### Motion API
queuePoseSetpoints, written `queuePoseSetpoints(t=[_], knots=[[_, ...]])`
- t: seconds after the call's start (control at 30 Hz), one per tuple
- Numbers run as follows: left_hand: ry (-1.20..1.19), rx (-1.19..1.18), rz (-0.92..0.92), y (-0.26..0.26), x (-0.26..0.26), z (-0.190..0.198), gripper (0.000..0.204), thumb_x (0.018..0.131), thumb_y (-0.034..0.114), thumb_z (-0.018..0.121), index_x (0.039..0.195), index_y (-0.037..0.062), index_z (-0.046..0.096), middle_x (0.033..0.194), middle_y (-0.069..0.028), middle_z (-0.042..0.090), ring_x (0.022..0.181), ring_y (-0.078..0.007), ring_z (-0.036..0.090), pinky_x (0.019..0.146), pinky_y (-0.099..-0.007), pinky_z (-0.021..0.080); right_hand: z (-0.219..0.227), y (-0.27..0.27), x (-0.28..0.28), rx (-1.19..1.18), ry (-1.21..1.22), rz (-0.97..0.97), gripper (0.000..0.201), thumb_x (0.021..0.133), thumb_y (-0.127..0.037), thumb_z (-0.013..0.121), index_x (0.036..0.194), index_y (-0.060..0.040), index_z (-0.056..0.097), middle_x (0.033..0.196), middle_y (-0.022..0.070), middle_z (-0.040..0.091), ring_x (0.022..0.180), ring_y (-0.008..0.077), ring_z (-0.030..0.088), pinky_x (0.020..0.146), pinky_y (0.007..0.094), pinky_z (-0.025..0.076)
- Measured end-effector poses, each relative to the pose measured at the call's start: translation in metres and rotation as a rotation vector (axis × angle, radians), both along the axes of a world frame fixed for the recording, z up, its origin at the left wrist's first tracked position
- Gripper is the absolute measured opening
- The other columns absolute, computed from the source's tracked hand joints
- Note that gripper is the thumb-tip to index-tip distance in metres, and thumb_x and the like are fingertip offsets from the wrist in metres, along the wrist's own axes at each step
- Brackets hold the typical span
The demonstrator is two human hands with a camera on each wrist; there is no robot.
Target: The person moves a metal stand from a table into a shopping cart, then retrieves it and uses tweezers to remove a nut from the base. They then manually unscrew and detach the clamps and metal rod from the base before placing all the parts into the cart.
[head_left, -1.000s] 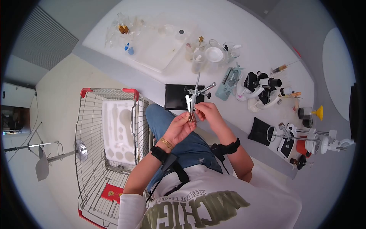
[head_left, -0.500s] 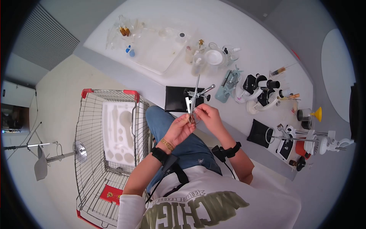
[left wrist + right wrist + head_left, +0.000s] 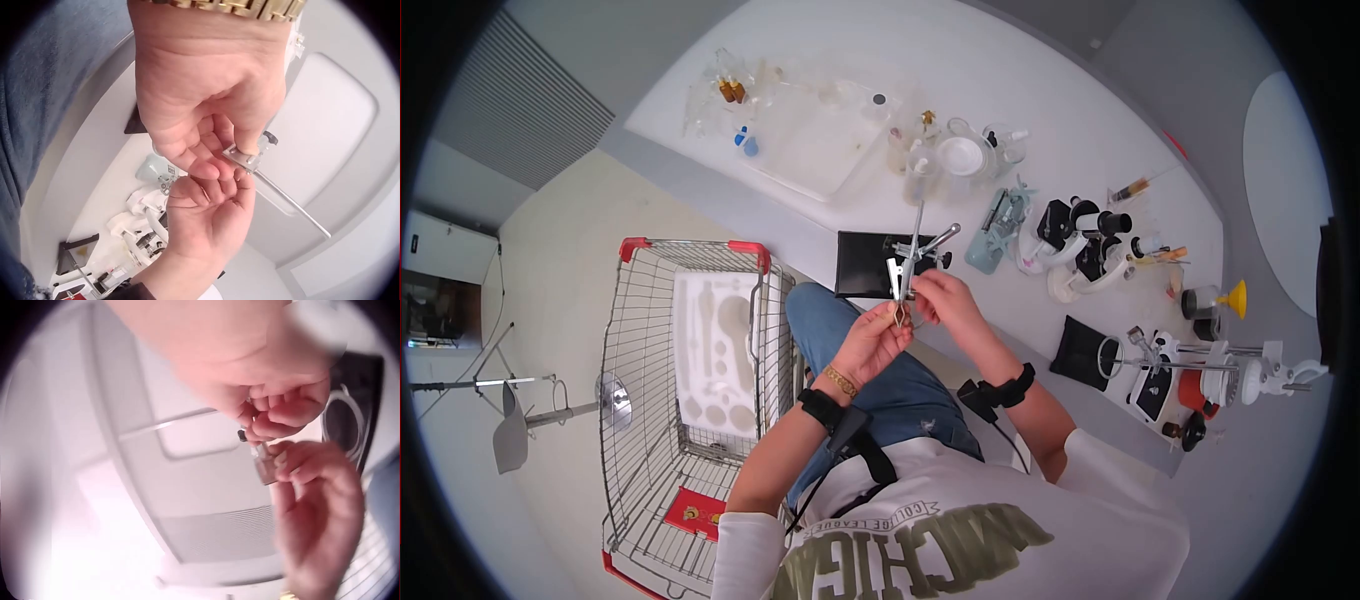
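Your left hand (image 3: 878,335) and right hand (image 3: 945,300) both pinch a light, rigid metal lab clamp (image 3: 905,262) by its jaw end, likely slippery, above the counter (image 3: 1040,90).

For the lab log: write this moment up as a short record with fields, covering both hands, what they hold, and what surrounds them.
left hand: pinches the lower end of the metal clamp
right hand: fingers curled on the same clamp, from the other side
clamp pose: raised above the lap, rod pointing at the white table
on table: black mat, microscopes, yellow funnel, white tray
beside person: wire cart holding a foam insert
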State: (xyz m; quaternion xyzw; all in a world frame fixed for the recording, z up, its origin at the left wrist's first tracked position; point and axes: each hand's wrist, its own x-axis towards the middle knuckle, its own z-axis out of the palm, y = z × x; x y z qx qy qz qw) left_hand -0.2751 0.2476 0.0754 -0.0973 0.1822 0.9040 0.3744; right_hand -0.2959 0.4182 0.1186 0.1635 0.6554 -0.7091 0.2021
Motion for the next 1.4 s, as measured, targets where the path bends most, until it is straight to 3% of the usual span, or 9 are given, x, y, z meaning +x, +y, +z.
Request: queuePoseSetpoints(t=[0.03, 0.17, 0.3, 0.47, 0.8, 1.0, 1.07, 1.17, 1.4], knots=[[0.002, -0.001, 0.001, 0.000, 0.001, -0.001, 0.020, 0.099, 0.020, 0.052, 0.101, 0.0018, 0.059, 0.087, -0.0041, 0.062, 0.076, -0.0135, 0.060, 0.074, -0.0269, 0.052, 0.005, -0.006, 0.004, 0.409, 0.374, -0.013, 0.023, 0.086, -0.025, 0.066, 0.085, -0.0026, 0.062, 0.066, 0.0064, 0.059, 0.058, 0.0154, 0.058, 0.052, 0.0273, 0.044], [-0.026, 0.004, 0.026, 0.002, 0.000, -0.001, 0.017, 0.098, 0.018, 0.052, 0.102, 0.0025, 0.058, 0.087, -0.0039, 0.060, 0.075, -0.0139, 0.056, 0.073, -0.0281, 0.050, 0.008, -0.003, 0.013, 0.571, 0.700, 0.110, 0.014, 0.083, -0.010, 0.069, 0.093, -0.0023, 0.063, 0.081, 0.0082, 0.064, 0.065, 0.0165, 0.063, 0.058, 0.0289, 0.049], [-0.015, -0.013, 0.015, 0.000, 0.002, 0.000, 0.016, 0.099, 0.017, 0.051, 0.102, 0.0028, 0.058, 0.087, -0.0038, 0.060, 0.076, -0.0138, 0.056, 0.073, -0.0284, 0.050, 0.000, -0.006, 0.013, 0.591, 0.841, 0.066, 0.012, 0.086, -0.010, 0.067, 0.090, -0.0001, 0.063, 0.073, 0.0074, 0.062, 0.060, 0.0118, 0.059, 0.055, 0.0244, 0.045], [-0.031, -0.005, 0.021, 0.001, 0.003, 0.001, 0.021, 0.099, 0.018, 0.051, 0.110, 0.0012, 0.058, 0.087, -0.0034, 0.060, 0.076, -0.0134, 0.056, 0.073, -0.0279, 0.050, -0.002, -0.013, 0.008, 0.261, 0.284, -0.054, 0.026, 0.089, -0.022, 0.065, 0.075, -0.0008, 0.065, 0.059, 0.0038, 0.058, 0.051, 0.0097, 0.050, 0.049, 0.0259, 0.039], [-0.022, -0.024, -0.048, 0.003, -0.002, 0.007, 0.027, 0.099, 0.020, 0.051, 0.114, -0.0019, 0.058, 0.087, -0.0023, 0.059, 0.075, -0.0121, 0.057, 0.071, -0.0269, 0.050, -0.002, -0.011, 0.000, 0.167, 0.192, -0.101, 0.036, 0.092, -0.031, 0.062, 0.071, -0.0009, 0.062, 0.057, 0.0002, 0.055, 0.052, 0.0062, 0.046, 0.047, 0.0251, 0.034], [-0.016, -0.069, -0.035, 0.001, -0.003, 0.000, 0.024, 0.099, 0.022, 0.051, 0.106, -0.0007, 0.059, 0.087, -0.0034, 0.061, 0.073, -0.0123, 0.059, 0.071, -0.0272, 0.052, 0.006, -0.008, 0.007, -0.139, -0.194, -0.091, 0.039, 0.093, -0.036, 0.059, 0.071, -0.0035, 0.060, 0.055, -0.0019, 0.050, 0.055, 0.0074, 0.049, 0.049, 0.0248, 0.036], [-0.012, -0.061, -0.032, 0.000, -0.002, 0.000, 0.024, 0.099, 0.022, 0.051, 0.107, -0.0002, 0.059, 0.087, -0.0034, 0.062, 0.074, -0.0124, 0.059, 0.071, -0.0270, 0.052, 0.006, -0.013, 0.010, 0.382, 0.127, -0.076, 0.029, 0.090, -0.031, 0.065, 0.079, -0.0041, 0.063, 0.062, 0.0007, 0.052, 0.060, 0.0078, 0.052, 0.051, 0.0234, 0.039], [-0.018, -0.045, -0.020, 0.001, -0.001, -0.001, 0.023, 0.099, 0.021, 0.051, 0.106, 0.0007, 0.059, 0.088, -0.0035, 0.063, 0.075, -0.0125, 0.060, 0.072, -0.0267, 0.052, 0.003, -0.011, 0.017, 0.404, 0.588, -0.111, 0.018, 0.085, -0.019, 0.070, 0.090, -0.0032, 0.064, 0.074, 0.0053, 0.058, 0.063, 0.0105, 0.056, 0.053, 0.0246, 0.044], [-0.032, -0.053, -0.017, 0.001, -0.001, 0.002, 0.021, 0.099, 0.020, 0.052, 0.106, 0.0017, 0.059, 0.089, -0.0028, 0.063, 0.074, -0.0125, 0.061, 0.071, -0.0262, 0.053, 0.003, -0.003, 0.018, 0.571, 0.821, 0.001, 0.012, 0.083, -0.007, 0.068, 0.093, -0.0017, 0.064, 0.079, 0.0070, 0.062, 0.066, 0.0152, 0.061, 0.056, 0.0277, 0.048]])
